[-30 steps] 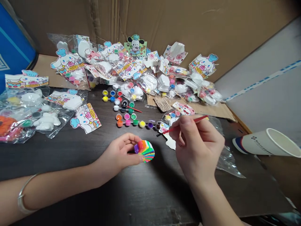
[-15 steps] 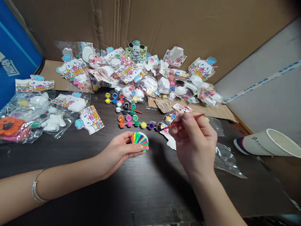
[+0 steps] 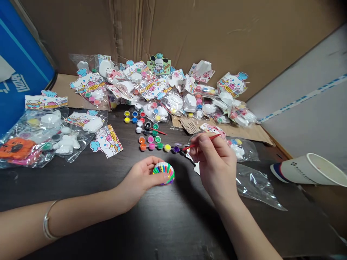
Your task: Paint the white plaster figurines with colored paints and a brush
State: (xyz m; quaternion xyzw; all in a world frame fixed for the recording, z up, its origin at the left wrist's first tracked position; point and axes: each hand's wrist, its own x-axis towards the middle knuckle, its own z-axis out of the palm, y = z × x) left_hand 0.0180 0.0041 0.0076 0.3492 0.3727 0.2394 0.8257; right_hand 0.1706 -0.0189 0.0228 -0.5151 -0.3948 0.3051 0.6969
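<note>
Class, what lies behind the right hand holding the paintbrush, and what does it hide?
Behind the right hand, a white cut-out piece shows at its edge, with a pink-printed card beyond. The hand covers most of it, so its shape cannot be seen.

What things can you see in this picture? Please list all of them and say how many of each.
rainbow-painted piece: one, many colours, in left hand
paintbrush: one, red handle, in right hand
second paintbrush: one, red handle, among the pots
paint pots: many, mixed colours, in joined strips, mid-table
clear bags of white foam figures: many, heaped at back
orange painted piece: one, in a bag at left
cartoon cards: several, colourful, left of the pots
paper cup: one, white, on its side at right
dark table: one, under everything
brown cardboard: behind the table
blue panel: one, far left
silver bangle: one, left wrist
left hand: one
right hand: one
</note>
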